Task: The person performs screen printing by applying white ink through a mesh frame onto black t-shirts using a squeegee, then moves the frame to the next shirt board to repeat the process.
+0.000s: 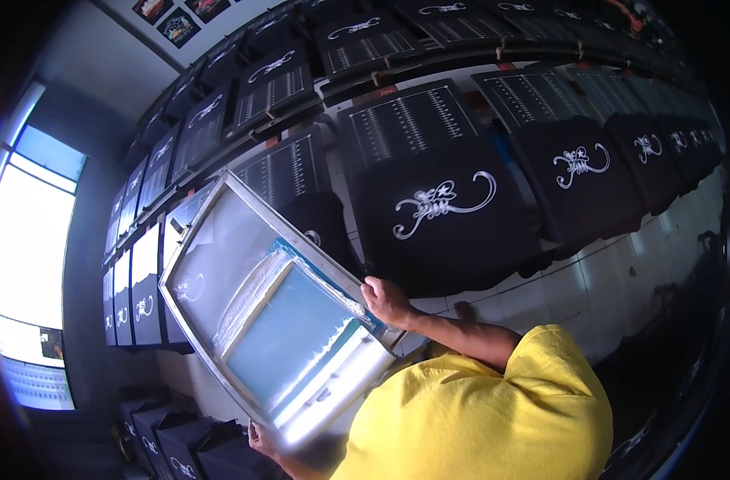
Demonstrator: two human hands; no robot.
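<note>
A screen printing frame [301,239] with pale bars is held tilted in front of me by both hands. Its mesh shows a grey part with a faint curled motif and a teal part [289,328], with thick white ink [251,300] smeared along the teal area's edges. My right hand [386,302] is closed around the frame's right side. Lower down, my left hand [262,438] grips the bottom corner, its fingers partly hidden. Just beyond the frame lies a black cloth piece [461,240] bearing a white curled print [441,202].
Long sloping racks carry rows of boards with more black printed cloth [577,172] ahead and to the right. Additional dark printed pieces [173,440] stand low at the left. A bright window [29,240] is at far left, and pale tiled floor [557,292] runs beside the near row.
</note>
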